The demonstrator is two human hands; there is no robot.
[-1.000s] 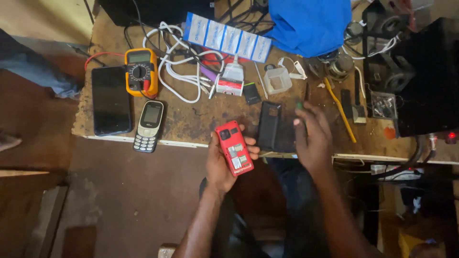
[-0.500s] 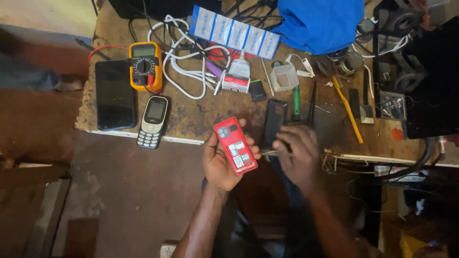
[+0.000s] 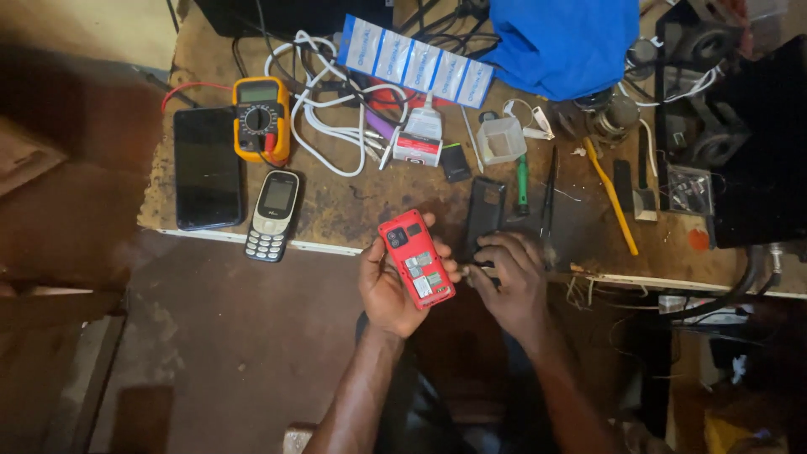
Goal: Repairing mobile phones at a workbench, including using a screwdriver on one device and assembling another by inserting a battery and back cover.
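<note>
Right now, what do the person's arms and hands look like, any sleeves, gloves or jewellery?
Both forearms are bare up to the bottom edge of the picture, with no sleeves in view. The left hand and right hand wear no gloves. No watch, ring or bracelet shows on either hand or wrist.

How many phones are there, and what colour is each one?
Red phone, in the left hand: 1
Grey keypad phone on the bench: 1
Black smartphone on the bench: 1
Total: 3 phones
The black back cover by the right hand is not counted.
</note>
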